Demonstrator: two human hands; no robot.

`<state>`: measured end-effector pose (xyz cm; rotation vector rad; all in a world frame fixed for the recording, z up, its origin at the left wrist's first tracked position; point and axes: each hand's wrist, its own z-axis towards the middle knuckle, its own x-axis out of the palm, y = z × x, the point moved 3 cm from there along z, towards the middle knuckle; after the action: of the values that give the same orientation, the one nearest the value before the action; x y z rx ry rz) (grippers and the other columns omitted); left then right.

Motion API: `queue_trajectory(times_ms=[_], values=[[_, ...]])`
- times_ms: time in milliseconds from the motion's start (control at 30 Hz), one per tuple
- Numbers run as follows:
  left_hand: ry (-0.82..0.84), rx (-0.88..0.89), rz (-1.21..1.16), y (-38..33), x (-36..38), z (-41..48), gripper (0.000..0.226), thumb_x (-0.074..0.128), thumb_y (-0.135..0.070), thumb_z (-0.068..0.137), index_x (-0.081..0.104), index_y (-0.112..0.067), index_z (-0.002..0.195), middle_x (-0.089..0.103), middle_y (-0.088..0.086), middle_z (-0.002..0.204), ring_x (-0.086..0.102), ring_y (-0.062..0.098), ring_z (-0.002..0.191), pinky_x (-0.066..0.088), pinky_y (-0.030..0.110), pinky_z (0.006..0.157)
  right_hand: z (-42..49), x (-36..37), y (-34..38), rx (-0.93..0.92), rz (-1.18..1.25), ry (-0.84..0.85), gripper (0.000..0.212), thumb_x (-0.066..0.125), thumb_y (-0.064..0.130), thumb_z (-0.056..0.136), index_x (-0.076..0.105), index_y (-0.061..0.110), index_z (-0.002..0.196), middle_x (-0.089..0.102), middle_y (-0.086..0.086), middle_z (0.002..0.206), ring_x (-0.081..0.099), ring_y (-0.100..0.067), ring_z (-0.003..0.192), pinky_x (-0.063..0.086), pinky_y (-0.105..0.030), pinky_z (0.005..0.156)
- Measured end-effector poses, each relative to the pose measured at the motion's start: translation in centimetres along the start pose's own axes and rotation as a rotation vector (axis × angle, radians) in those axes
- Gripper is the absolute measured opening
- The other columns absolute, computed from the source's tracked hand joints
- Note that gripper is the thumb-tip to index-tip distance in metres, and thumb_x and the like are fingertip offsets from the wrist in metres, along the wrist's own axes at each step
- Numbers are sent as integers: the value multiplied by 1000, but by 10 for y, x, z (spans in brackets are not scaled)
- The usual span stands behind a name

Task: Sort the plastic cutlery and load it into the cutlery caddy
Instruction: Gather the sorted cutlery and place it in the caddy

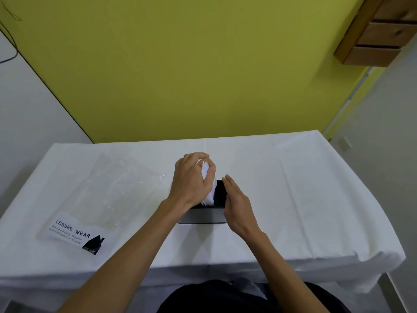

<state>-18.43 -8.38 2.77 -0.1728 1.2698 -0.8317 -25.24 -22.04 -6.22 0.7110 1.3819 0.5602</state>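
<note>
A dark cutlery caddy [203, 216] stands in the middle of the white-covered table [304, 199]. My left hand [191, 179] grips a bunch of white plastic cutlery [208, 184] from above, its lower ends down inside the caddy's opening. My right hand [237, 204] rests flat against the caddy's right side, fingers straight and together, holding nothing. Which kinds of cutlery are in the bunch is hidden by my fingers.
A clear plastic bag [108, 195] with a "LEISURE WEAR" label lies flat on the table's left half. A yellow-green wall rises behind the table. Wooden drawers [381, 32] hang at the upper right. The table's near edge is close to my body.
</note>
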Motion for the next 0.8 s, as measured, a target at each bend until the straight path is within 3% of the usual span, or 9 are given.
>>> queue_trajectory(times_ms=[100, 167, 233, 300, 367, 467, 533, 667, 800], values=[[4, 9, -26, -4, 13, -17, 17, 60, -22, 89, 62, -34, 101, 64, 2, 124, 56, 26, 121, 40, 41, 104, -1, -1, 1, 5, 24, 3, 53, 38, 0, 101, 34, 9, 153, 28, -1, 162, 26, -15, 149, 18, -22, 121], [-56, -21, -81, -7, 16, -25, 38, 69, -13, 87, 49, -38, 107, 67, 9, 122, 60, 33, 117, 46, 48, 98, -1, -1, 2, 7, 27, 6, 52, 38, 1, 102, 34, 9, 153, 28, -2, 162, 27, -15, 149, 19, -23, 121], [-91, -46, -45, -7, 14, -24, 43, 71, -14, 86, 49, -33, 118, 65, 12, 127, 59, 35, 120, 46, 48, 98, 0, -1, 1, 7, 21, 10, 53, 37, 0, 101, 34, 8, 153, 28, -2, 161, 26, -16, 149, 19, -23, 121], [-44, -57, -7, -5, 14, -21, 51, 70, -17, 86, 47, -26, 131, 58, 14, 136, 52, 38, 129, 41, 49, 106, 1, -1, 1, 9, 17, 11, 53, 37, 0, 100, 35, 8, 152, 28, -3, 162, 26, -16, 149, 20, -24, 121], [78, -23, 122, -4, 17, -19, 56, 65, -22, 87, 41, -31, 137, 46, 19, 148, 39, 40, 139, 31, 55, 113, 1, -1, 1, 14, 21, 9, 52, 36, 1, 101, 35, 8, 152, 28, -3, 162, 26, -16, 150, 20, -24, 121], [296, -69, 322, 4, 23, -15, 60, 51, -44, 95, 34, -35, 152, 9, 12, 166, 2, 30, 152, 4, 48, 122, 3, 0, 1, 30, 40, 7, 51, 37, 1, 101, 35, 8, 152, 29, -2, 161, 26, -15, 149, 18, -19, 119], [363, -90, 330, 11, 25, -11, 76, 54, -60, 89, 22, -39, 155, -3, 9, 167, -8, 26, 153, -2, 48, 122, 4, 0, 1, 41, 58, 1, 50, 37, 2, 102, 36, 8, 152, 30, -2, 161, 26, -15, 149, 17, -18, 118], [351, -129, 73, 14, 24, -8, 98, 53, -80, 73, 19, -37, 155, 11, 6, 166, 1, 20, 154, 8, 50, 122, 3, 0, 3, 67, 84, -11, 47, 36, 9, 105, 37, 8, 151, 33, -2, 160, 30, -16, 148, 23, -24, 120], [222, -12, -35, 6, 22, -6, 62, 38, -64, 93, 42, -34, 147, 31, -4, 161, 14, 14, 152, 11, 48, 121, 6, 5, -2, 50, 65, 0, 53, 25, 29, 99, 43, 15, 146, 46, -1, 149, 45, -22, 137, 40, -42, 113]])
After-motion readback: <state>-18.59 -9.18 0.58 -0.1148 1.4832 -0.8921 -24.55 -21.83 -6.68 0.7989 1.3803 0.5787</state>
